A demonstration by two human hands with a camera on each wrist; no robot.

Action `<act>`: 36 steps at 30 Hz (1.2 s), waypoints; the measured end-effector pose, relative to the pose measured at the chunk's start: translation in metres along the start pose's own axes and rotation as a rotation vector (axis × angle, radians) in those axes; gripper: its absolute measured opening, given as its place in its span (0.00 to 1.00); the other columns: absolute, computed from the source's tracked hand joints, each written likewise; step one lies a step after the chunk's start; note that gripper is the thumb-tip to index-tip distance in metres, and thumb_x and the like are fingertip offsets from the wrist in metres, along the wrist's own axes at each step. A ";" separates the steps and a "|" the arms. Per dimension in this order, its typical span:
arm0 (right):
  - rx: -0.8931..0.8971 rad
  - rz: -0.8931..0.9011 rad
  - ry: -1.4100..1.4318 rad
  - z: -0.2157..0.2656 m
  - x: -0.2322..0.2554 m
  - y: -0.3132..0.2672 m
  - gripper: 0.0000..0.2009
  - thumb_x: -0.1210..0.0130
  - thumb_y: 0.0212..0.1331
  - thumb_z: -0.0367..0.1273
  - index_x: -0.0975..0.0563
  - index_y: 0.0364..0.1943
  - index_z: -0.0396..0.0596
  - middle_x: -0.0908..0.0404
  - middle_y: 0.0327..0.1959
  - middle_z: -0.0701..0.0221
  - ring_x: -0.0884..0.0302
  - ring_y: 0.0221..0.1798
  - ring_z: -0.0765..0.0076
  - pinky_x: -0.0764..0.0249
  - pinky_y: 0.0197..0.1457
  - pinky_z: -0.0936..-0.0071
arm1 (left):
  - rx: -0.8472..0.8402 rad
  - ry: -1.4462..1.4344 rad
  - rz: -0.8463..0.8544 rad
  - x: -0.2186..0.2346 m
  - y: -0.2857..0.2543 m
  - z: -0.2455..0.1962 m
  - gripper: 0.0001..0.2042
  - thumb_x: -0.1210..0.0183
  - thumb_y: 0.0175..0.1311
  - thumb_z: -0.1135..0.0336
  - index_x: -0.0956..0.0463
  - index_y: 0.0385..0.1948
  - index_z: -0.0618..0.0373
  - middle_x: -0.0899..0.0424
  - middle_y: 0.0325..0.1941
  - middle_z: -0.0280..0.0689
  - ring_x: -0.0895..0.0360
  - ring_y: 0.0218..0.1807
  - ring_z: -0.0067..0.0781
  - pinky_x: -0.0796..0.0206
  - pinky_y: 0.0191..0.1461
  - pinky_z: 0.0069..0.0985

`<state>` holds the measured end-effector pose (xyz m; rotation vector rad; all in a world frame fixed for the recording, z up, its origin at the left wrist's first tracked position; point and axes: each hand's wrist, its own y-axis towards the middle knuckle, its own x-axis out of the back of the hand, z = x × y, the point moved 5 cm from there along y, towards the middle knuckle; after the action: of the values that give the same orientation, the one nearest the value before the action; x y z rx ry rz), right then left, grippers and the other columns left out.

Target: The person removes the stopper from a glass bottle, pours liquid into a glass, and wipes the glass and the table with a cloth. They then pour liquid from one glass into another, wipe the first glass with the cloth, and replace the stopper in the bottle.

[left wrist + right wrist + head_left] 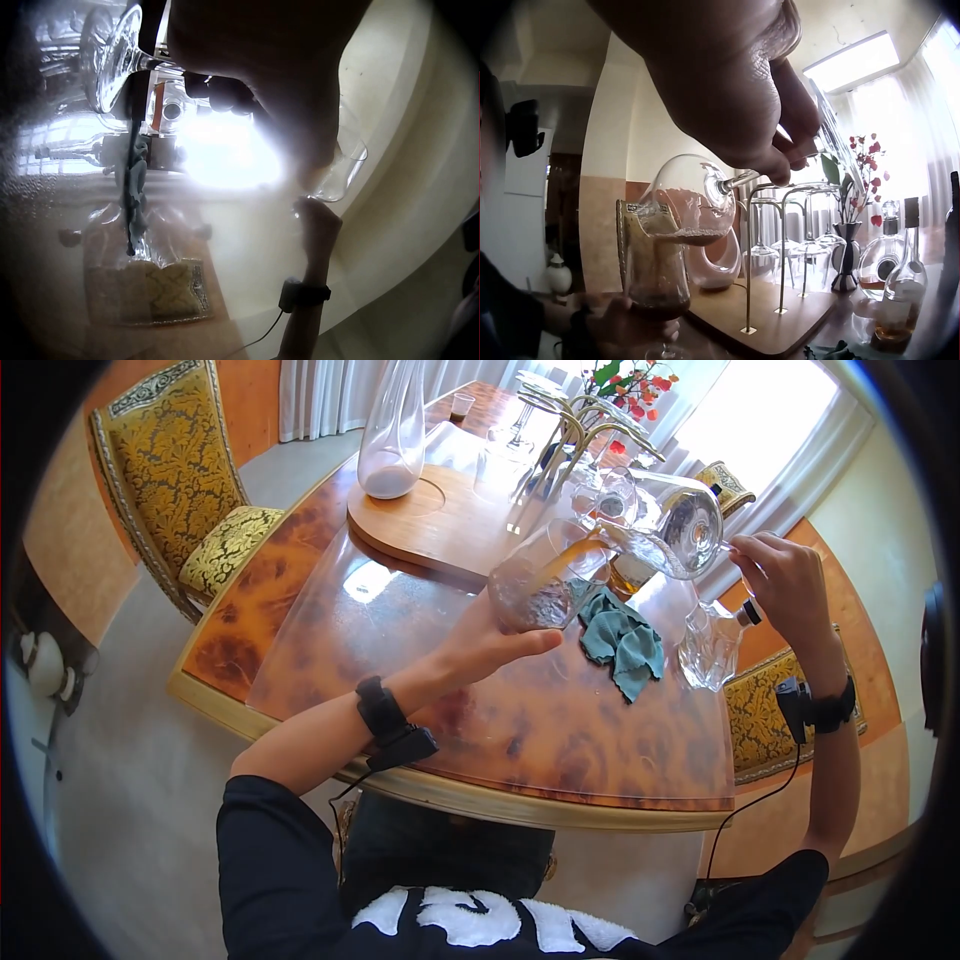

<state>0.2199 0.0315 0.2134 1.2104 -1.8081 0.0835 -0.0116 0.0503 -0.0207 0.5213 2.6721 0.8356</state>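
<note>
My right hand pinches the stem of a wine glass, tipped on its side with its foot toward my fingers. A stream of brown liquid runs from its rim into a second stemmed glass. That one is held by my left hand, with the fingers behind the bowl and the thumb pointing right. Dark liquid sits in its bottom in the right wrist view. Below the tipped glass lies a crumpled teal cloth on the table. A clear glass decanter with a black stopper leans close to my right forearm.
On a round-ended wooden board stand a tall clear decanter and a metal rack with upside-down glasses. Bottles with amber liquid and a vase of red flowers are behind. A patterned chair stands left.
</note>
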 end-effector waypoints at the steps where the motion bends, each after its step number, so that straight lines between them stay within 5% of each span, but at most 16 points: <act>1: 0.007 -0.007 -0.008 0.000 0.001 0.001 0.04 0.39 0.59 0.31 0.18 0.35 0.46 0.18 0.26 0.67 0.19 0.25 0.60 0.24 0.29 0.67 | 0.033 -0.014 0.006 0.000 -0.001 0.001 0.36 0.29 0.56 0.53 0.37 0.62 0.62 0.26 0.55 0.38 0.30 0.57 0.27 0.35 0.61 0.28; 26: 0.073 0.035 -0.150 0.012 0.012 0.022 0.04 0.39 0.58 0.31 0.17 0.35 0.49 0.18 0.27 0.70 0.18 0.28 0.62 0.23 0.31 0.67 | 0.024 0.045 0.018 0.000 0.001 0.002 0.29 0.29 0.56 0.55 0.28 0.55 0.62 0.22 0.52 0.37 0.26 0.54 0.26 0.34 0.59 0.28; 36: 0.123 0.024 -0.193 0.019 0.024 0.053 0.04 0.42 0.58 0.28 0.17 0.33 0.48 0.19 0.29 0.69 0.19 0.37 0.62 0.23 0.44 0.64 | 0.101 0.013 0.023 0.002 -0.001 0.007 0.28 0.30 0.57 0.59 0.30 0.56 0.62 0.22 0.52 0.35 0.27 0.54 0.25 0.33 0.58 0.26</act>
<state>0.1653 0.0331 0.2414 1.3216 -2.0095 0.0957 -0.0115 0.0536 -0.0270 0.5734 2.7362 0.7155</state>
